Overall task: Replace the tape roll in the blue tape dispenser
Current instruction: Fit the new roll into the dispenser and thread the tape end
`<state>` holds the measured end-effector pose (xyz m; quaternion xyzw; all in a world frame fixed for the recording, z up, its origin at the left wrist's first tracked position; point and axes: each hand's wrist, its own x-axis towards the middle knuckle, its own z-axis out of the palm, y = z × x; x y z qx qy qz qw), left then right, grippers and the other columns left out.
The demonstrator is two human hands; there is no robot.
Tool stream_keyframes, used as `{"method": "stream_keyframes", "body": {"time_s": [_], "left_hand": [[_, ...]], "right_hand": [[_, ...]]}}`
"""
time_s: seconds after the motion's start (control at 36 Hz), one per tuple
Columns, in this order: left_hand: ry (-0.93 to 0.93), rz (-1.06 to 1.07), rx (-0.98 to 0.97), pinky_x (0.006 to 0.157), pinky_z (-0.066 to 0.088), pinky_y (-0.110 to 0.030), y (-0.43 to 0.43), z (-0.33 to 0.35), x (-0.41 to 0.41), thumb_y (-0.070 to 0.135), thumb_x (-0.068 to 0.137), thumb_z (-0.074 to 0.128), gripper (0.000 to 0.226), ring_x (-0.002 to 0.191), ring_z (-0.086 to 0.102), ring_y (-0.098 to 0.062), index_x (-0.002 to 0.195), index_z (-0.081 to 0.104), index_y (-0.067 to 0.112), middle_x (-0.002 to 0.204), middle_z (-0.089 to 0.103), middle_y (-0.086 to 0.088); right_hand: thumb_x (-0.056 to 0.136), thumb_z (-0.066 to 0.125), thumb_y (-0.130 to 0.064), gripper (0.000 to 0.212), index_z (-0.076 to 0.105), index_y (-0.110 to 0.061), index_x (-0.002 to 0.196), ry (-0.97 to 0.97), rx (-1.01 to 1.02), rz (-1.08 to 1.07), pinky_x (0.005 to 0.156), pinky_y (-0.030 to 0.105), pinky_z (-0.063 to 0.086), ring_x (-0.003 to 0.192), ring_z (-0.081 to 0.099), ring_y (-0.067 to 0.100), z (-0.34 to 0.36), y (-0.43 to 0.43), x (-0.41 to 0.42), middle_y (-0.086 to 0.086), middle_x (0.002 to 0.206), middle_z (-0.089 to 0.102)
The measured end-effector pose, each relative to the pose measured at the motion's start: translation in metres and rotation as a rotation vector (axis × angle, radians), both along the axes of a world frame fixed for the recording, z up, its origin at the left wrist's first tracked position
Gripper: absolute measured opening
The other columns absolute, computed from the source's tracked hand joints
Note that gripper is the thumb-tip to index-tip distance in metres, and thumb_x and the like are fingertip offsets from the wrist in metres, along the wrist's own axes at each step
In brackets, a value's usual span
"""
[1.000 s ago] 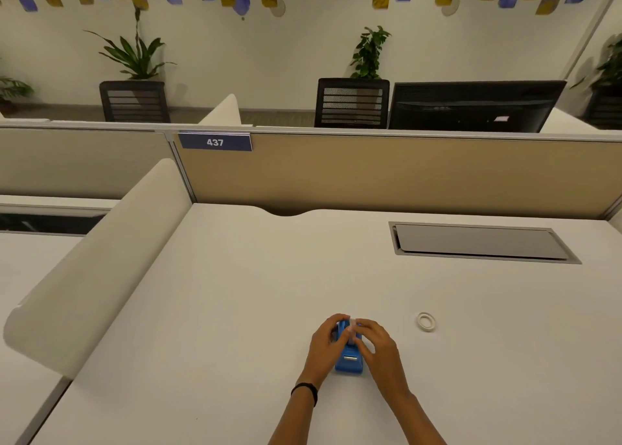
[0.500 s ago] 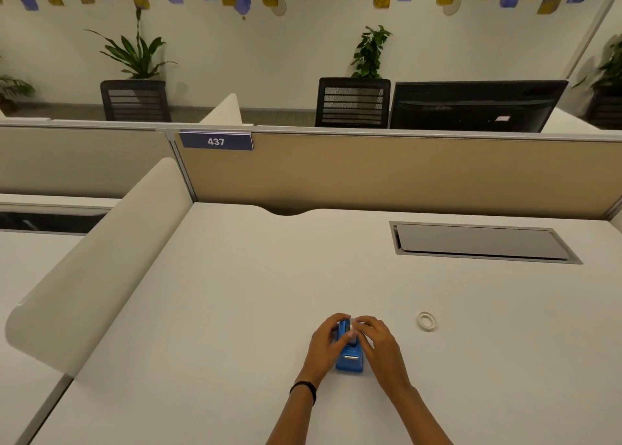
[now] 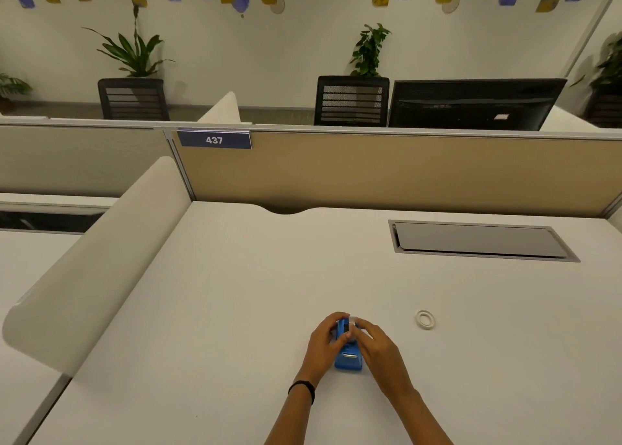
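The blue tape dispenser stands on the white desk near its front edge, cutter end toward me. My left hand wraps its left side and holds it. My right hand is at its right side, fingertips pinching a clear tape roll at the dispenser's far top end. How deep the roll sits in the slot is hidden by my fingers. A small white tape ring lies flat on the desk to the right, apart from both hands.
The white desk has a grey cable hatch at the back right. A tan partition with a 437 sign closes the back. A curved white divider runs along the left side.
Both hands stay on the dispenser. The fingertips have shifted slightly at its far end around the clear roll. The white ring has not moved.
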<state>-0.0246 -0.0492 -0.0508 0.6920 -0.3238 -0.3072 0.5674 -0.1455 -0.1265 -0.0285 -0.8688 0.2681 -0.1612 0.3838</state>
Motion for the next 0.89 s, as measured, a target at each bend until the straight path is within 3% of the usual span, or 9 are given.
{"method": "stream_keyframes", "body": {"time_s": [0.14, 0.39, 0.53, 0.58, 0.61, 0.64, 0.67, 0.72, 0.89], "left_hand": [[0.013, -0.003, -0.01, 0.087, 0.048, -0.009, 0.0, 0.0, 0.0, 0.018, 0.088, 0.062, 0.029, 0.106, 0.058, -0.007, 0.115, 0.054, 0.024, 0.116, 0.058, 0.008], [0.021, -0.001, -0.009, 0.088, 0.047, -0.008, 0.0, 0.001, 0.0, 0.02, 0.087, 0.063, 0.029, 0.105, 0.057, -0.004, 0.111, 0.053, 0.031, 0.113, 0.058, 0.014], [0.016, 0.001, -0.003, 0.093, 0.048, -0.016, 0.0, 0.0, 0.0, 0.021, 0.088, 0.062, 0.03, 0.108, 0.058, -0.01, 0.117, 0.054, 0.024, 0.117, 0.059, 0.006], [0.012, -0.001, -0.005, 0.094, 0.048, -0.017, 0.0, 0.0, 0.0, 0.021, 0.088, 0.062, 0.03, 0.109, 0.058, -0.01, 0.117, 0.054, 0.023, 0.117, 0.059, 0.006], [0.01, -0.001, -0.006, 0.093, 0.048, -0.017, 0.0, 0.0, -0.001, 0.021, 0.088, 0.062, 0.03, 0.109, 0.058, -0.01, 0.117, 0.054, 0.023, 0.117, 0.059, 0.006], [0.008, -0.002, -0.006, 0.093, 0.049, -0.017, 0.0, 0.0, -0.001, 0.021, 0.088, 0.062, 0.03, 0.108, 0.058, -0.01, 0.117, 0.054, 0.023, 0.117, 0.059, 0.006], [0.007, -0.003, -0.005, 0.092, 0.048, -0.016, 0.0, 0.001, -0.001, 0.021, 0.088, 0.062, 0.029, 0.108, 0.058, -0.01, 0.116, 0.054, 0.024, 0.116, 0.059, 0.007], [-0.001, -0.002, -0.002, 0.092, 0.048, -0.017, 0.0, 0.001, -0.001, 0.021, 0.088, 0.063, 0.03, 0.107, 0.057, -0.01, 0.117, 0.055, 0.023, 0.116, 0.059, 0.007], [-0.02, 0.001, 0.016, 0.095, 0.046, -0.018, 0.0, 0.001, 0.0, 0.019, 0.087, 0.064, 0.035, 0.111, 0.057, -0.015, 0.121, 0.055, 0.015, 0.121, 0.059, 0.002]], "right_hand": [[0.091, 0.052, -0.021, 0.032, 0.058, -0.004, 0.117, 0.084, -0.023, 0.0, 0.089, -0.007, 0.028, 0.099, 0.064, 0.01, 0.026, 0.005, 0.004, 0.01, 0.116, 0.067], [0.093, 0.017, -0.055, 0.074, 0.072, -0.006, 0.082, 0.015, -0.391, 0.089, 0.067, 0.014, 0.054, 0.062, 0.072, 0.012, 0.035, -0.005, 0.008, 0.006, 0.073, 0.076], [0.089, 0.053, -0.038, 0.042, 0.062, 0.001, 0.103, 0.188, -0.156, 0.088, 0.085, 0.026, 0.052, 0.091, 0.065, 0.024, 0.039, -0.018, 0.018, 0.018, 0.102, 0.068], [0.086, 0.046, -0.052, 0.062, 0.057, 0.006, 0.108, 0.236, -0.137, 0.077, 0.09, 0.032, 0.051, 0.096, 0.063, 0.026, 0.043, -0.015, 0.019, 0.02, 0.109, 0.064], [0.074, 0.053, 0.011, 0.038, 0.054, 0.009, 0.112, 0.26, -0.043, 0.067, 0.093, 0.032, 0.049, 0.1, 0.061, 0.028, 0.05, -0.014, 0.015, 0.02, 0.114, 0.061], [0.032, 0.004, -0.073, 0.127, 0.05, 0.01, 0.116, 0.193, -0.037, 0.057, 0.094, 0.028, 0.047, 0.104, 0.059, 0.028, 0.035, -0.017, 0.018, 0.02, 0.118, 0.059], [0.089, 0.047, -0.041, 0.057, 0.05, 0.01, 0.115, 0.309, -0.046, 0.085, 0.088, 0.019, 0.045, 0.103, 0.06, 0.028, 0.045, -0.013, 0.017, 0.019, 0.118, 0.06], [0.091, 0.053, -0.021, 0.029, 0.054, 0.002, 0.11, 0.353, -0.108, 0.072, 0.076, 0.01, 0.04, 0.096, 0.061, 0.025, 0.037, -0.013, 0.019, 0.018, 0.111, 0.062], [0.094, 0.035, -0.013, 0.023, 0.052, -0.004, 0.107, 0.242, -0.001, -0.06, 0.08, 0.019, 0.035, 0.105, 0.048, 0.024, 0.025, -0.016, 0.024, 0.018, 0.115, 0.054]]}}
